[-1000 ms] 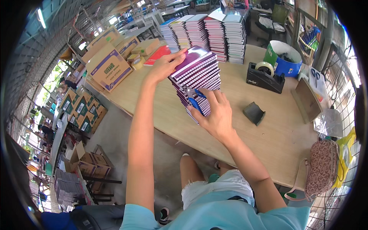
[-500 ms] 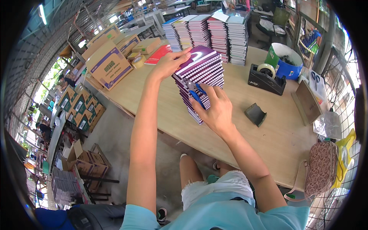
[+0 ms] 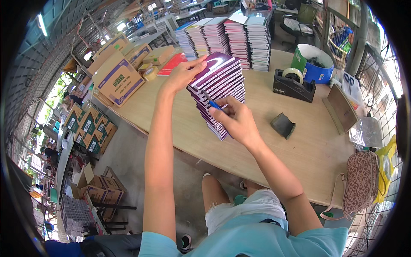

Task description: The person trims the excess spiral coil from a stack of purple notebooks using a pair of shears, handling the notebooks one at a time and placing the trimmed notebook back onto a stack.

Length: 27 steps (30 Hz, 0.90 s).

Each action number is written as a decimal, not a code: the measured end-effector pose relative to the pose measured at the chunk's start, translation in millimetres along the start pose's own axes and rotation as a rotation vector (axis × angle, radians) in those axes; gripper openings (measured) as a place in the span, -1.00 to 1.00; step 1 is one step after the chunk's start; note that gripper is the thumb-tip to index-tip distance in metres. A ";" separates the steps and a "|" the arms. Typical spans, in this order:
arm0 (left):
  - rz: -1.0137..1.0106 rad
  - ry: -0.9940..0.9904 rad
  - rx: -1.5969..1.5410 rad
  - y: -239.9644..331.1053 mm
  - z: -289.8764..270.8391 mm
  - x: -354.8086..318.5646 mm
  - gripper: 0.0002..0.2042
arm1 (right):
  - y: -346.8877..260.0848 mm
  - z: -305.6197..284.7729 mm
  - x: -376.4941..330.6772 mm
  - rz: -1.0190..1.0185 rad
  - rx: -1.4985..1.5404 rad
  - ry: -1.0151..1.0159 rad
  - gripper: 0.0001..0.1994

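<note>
A tall stack of purple spiral-bound notebooks (image 3: 224,81) stands near the front edge of the wooden table, its coil edges turned toward me. My left hand (image 3: 183,76) rests on the top notebook's left corner, fingers stretched flat over the cover. In my right hand (image 3: 239,122) is a pair of blue-handled pliers (image 3: 215,105), held with the fingers wrapped around the handles. Their jaws point up and left at the left ends of the coils; whether they touch a wire is too small to tell. My right fingers partly cover the stack's lower coils.
Several notebook stacks (image 3: 214,36) stand behind. A black tape dispenser (image 3: 293,85), a green-and-blue tub (image 3: 314,64) and a dark curved piece (image 3: 283,126) are to the right. Cartons (image 3: 119,79) and a tape roll (image 3: 150,73) sit left. A patterned bag (image 3: 361,182) hangs at the right edge.
The pliers' handles have come closer together as my right fingers curl tighter, and the jaws sit slightly lower on the coils. My left hand stays on the top notebook. The view has shifted slightly.
</note>
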<state>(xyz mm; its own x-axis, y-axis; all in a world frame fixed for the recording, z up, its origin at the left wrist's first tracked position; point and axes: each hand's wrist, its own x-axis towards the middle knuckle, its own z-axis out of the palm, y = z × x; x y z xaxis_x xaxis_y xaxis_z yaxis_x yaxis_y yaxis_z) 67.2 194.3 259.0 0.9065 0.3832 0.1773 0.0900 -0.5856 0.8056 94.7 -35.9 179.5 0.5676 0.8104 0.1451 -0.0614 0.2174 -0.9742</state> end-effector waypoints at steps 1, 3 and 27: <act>0.003 0.015 0.052 -2.0 -2.3 -0.5 -0.49 | 1.8 3.0 -3.1 -0.290 -0.299 0.160 -0.66; 0.004 0.035 0.107 -6.2 -6.7 -1.5 -0.49 | -0.5 8.0 -13.3 -0.496 -0.633 0.313 -0.58; 0.014 0.001 0.084 -13.5 -4.9 5.3 -0.49 | 3.3 8.8 -12.0 -0.558 -0.743 0.344 -0.57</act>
<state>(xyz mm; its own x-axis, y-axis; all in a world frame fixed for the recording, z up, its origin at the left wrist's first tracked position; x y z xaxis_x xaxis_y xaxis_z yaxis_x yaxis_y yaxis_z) 68.7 207.7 251.8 0.9074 0.3755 0.1888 0.1116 -0.6483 0.7531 80.4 -40.2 176.0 0.5732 0.4682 0.6725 0.7511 0.0279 -0.6596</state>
